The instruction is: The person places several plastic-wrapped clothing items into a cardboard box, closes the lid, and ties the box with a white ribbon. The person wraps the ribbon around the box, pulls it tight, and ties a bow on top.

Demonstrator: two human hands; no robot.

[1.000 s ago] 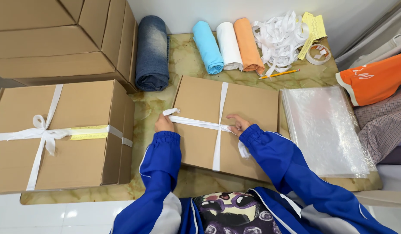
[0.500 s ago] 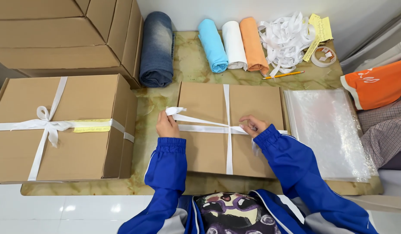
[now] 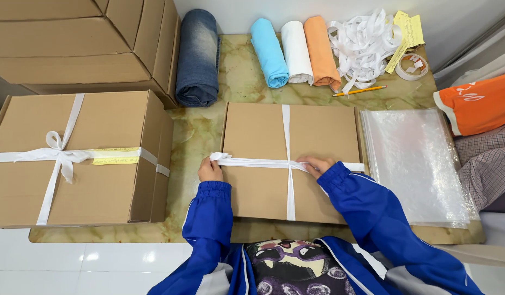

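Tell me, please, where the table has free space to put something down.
Bare marble strip lies between the tied box and the flat box; another patch between denim roll and blue roll. Crowded at the ribbon pile.

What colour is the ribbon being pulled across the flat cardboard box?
White: the ribbon crosses the flat box, seen clearly in the head view.

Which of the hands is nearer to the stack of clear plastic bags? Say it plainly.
Right. The right hand presses the white ribbon near the flat box's middle, closer to the stack of clear plastic bags. The left hand grips the ribbon at the box's far left edge.
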